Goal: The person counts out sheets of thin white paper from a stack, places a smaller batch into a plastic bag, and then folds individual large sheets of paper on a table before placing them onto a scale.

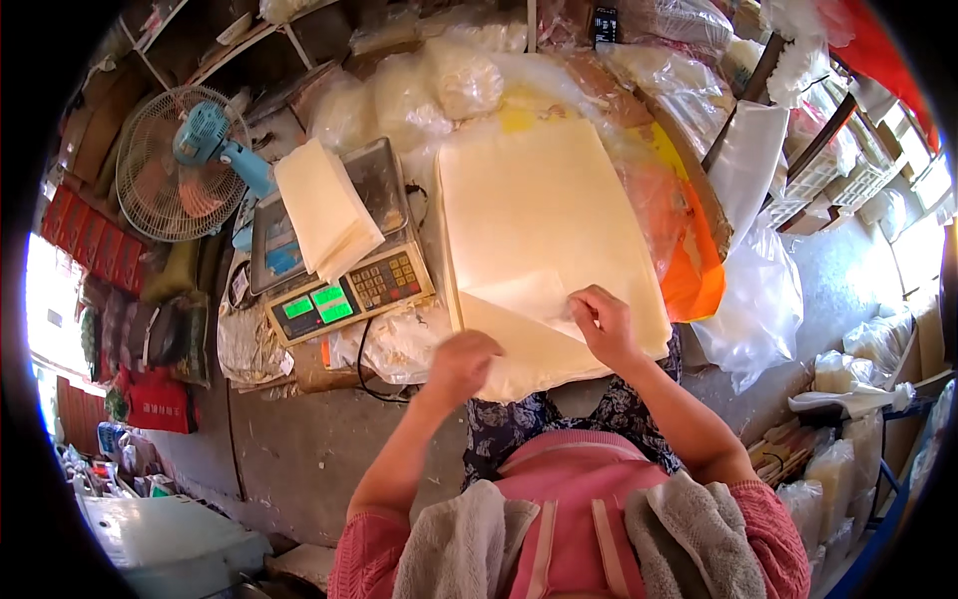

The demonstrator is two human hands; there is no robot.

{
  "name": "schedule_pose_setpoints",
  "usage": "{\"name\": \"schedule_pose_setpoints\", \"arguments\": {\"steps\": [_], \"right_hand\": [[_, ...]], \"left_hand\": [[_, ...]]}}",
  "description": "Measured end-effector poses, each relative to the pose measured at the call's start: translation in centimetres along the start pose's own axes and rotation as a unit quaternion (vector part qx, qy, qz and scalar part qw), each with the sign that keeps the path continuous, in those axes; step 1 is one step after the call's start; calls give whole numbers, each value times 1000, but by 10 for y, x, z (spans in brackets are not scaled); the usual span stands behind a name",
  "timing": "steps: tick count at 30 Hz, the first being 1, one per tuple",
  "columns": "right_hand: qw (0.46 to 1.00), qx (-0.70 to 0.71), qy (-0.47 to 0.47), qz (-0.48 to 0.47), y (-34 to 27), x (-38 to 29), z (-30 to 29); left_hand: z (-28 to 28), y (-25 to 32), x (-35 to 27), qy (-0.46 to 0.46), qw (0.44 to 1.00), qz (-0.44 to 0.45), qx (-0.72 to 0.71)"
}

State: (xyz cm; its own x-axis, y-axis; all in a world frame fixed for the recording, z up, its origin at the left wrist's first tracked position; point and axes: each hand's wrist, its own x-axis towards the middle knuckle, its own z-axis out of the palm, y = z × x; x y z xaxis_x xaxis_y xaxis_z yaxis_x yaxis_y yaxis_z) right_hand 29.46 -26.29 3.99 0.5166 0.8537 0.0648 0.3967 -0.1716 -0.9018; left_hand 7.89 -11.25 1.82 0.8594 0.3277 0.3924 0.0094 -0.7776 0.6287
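Observation:
A large stack of thin cream-coloured sheets (pixel 539 202) lies in front of me. Near its front edge, a corner of the top sheet (pixel 524 296) is lifted and folded back, and my right hand (pixel 602 322) pinches it between thumb and fingers. My left hand (pixel 464 363) is curled over the stack's front left corner, slightly blurred; whether it touches a sheet cannot be told. Left of the stack stands a digital scale (pixel 352 299) with lit green displays. A folded bundle of similar sheets (pixel 325 206) rests across the scale's metal pan (pixel 374 180).
A blue electric fan (pixel 206 131) stands behind the scale at the left. Filled clear plastic bags (pixel 419 90) lie beyond the stack. An orange plastic bag (pixel 696 277) hangs at its right, beside a clear plastic bag (pixel 756 307). A black cable (pixel 363 367) loops below the scale.

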Motion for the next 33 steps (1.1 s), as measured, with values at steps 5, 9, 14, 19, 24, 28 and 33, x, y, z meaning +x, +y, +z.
{"name": "schedule_pose_setpoints", "arguments": {"steps": [5, 9, 14, 19, 24, 28, 33], "right_hand": [[950, -218, -143, -173, 13, -36, 14], [970, -198, -78, -120, 40, -16, -3], [919, -264, 122, -264, -107, 11, -69], [865, -338, 28, -371, -101, -22, -51], [889, -325, -90, -310, -37, -48, -25], [944, -101, -228, -215, -43, -38, -59], [987, -84, -137, -5, 3, -17, -139]], "left_hand": [[44, 2, 8, -170, 981, -32, 84], [65, 4, -4, -167, 965, -22, 200], [59, 2, -10, -194, 959, -48, 200], [51, -22, -6, -7, 938, -217, -270], [3, -8, 54, 232, 970, 3, 73], [-6, -55, 28, -26, 998, 17, 56], [-16, -57, 22, -31, 983, -153, -97]]}}
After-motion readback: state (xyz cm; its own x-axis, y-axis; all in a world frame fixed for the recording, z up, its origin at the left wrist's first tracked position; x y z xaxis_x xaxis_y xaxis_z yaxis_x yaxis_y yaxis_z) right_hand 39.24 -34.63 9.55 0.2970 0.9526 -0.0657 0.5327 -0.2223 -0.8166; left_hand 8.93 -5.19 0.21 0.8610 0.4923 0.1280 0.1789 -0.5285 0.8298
